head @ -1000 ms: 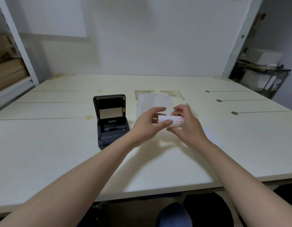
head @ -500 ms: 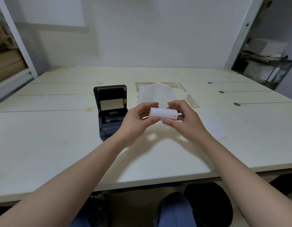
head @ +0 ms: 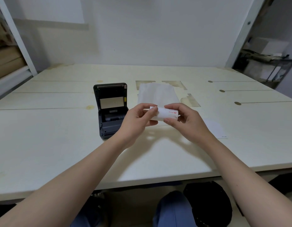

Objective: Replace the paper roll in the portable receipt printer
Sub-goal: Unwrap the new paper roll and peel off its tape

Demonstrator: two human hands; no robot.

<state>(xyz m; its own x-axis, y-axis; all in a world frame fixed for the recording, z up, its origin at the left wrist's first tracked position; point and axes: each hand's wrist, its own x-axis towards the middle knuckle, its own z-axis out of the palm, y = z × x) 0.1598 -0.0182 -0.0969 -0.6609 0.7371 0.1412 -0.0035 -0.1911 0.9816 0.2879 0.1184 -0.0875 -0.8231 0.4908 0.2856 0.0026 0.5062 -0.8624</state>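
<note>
Two hands met above the bench (head: pixel 60 145), sharing one paper roll (head: pixel 165 114): the right hand (head: pixel 186 123) pinched its right end between thumb and fingers, while the left hand (head: pixel 138 122) nipped the loose edge at the left end, probably to peel the leading strip free before loading. The roll's long axis ran left to right, roughly level. Beyond, to the left, the printer (head: pixel 111 110) stood with its lid raised, and a white bag (head: pixel 156 94) lay behind.

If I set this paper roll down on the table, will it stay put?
The paper roll is a smooth cylinder, so on its side it would probably roll across the flat table. It looks small and light, so a nudge could move it. Standing on end should be steadier.
</note>
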